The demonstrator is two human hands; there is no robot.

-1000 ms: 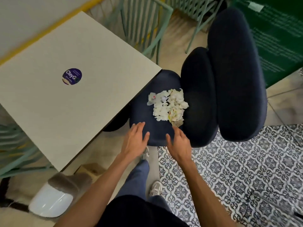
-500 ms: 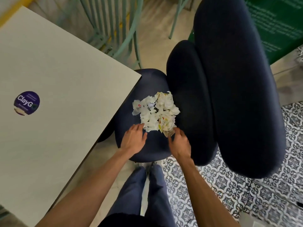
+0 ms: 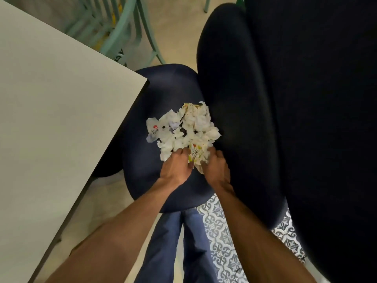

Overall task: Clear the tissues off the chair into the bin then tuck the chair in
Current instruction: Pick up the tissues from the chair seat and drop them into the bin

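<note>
Stage: gathering | left hand (image 3: pixel 175 167), right hand (image 3: pixel 215 168): fingers curled into near edge of tissues (image 3: pixel 188 127) | rest beyond fingertips on chair (image 3: pixel 167 88) | pending: binning, tucking | bin unseen

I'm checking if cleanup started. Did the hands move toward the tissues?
Yes. The left hand and right hand went forward over the chair seat, away from its near edge, and now grip the tissues.
</note>
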